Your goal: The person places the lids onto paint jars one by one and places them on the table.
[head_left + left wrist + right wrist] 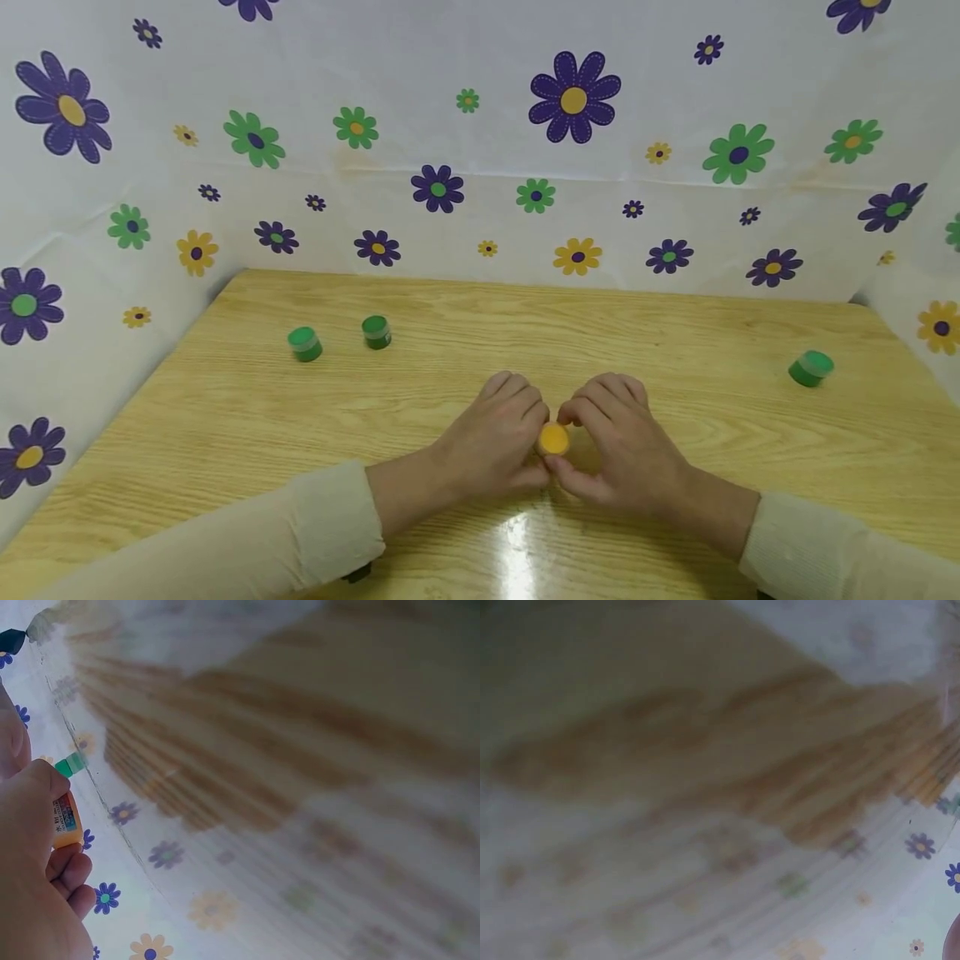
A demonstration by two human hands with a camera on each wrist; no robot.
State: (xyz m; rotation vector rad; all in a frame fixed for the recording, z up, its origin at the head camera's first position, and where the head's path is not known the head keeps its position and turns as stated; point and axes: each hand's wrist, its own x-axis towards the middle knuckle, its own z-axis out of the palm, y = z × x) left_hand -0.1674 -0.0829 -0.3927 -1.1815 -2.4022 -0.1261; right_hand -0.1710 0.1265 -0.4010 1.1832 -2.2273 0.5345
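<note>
A small paint jar (pixel 554 438) with an orange-yellow top is between both hands near the middle of the table. My left hand (pixel 495 437) grips it from the left, fingers bent around its side. From the right, my right hand (pixel 626 446) pinches the same jar with thumb and bent fingers. In the left wrist view, the jar's printed label (pixel 66 817) shows beside the left hand (pixel 34 840). Only a sliver of the right hand (pixel 952 941) appears in the right wrist view.
Two green paint jars (pixel 304 344) (pixel 377 332) stand at the back left of the wooden table (pixel 675 350). Another green jar (pixel 811 368) is at the far right. A white flowered cloth (pixel 480 142) rises behind the table and along both sides.
</note>
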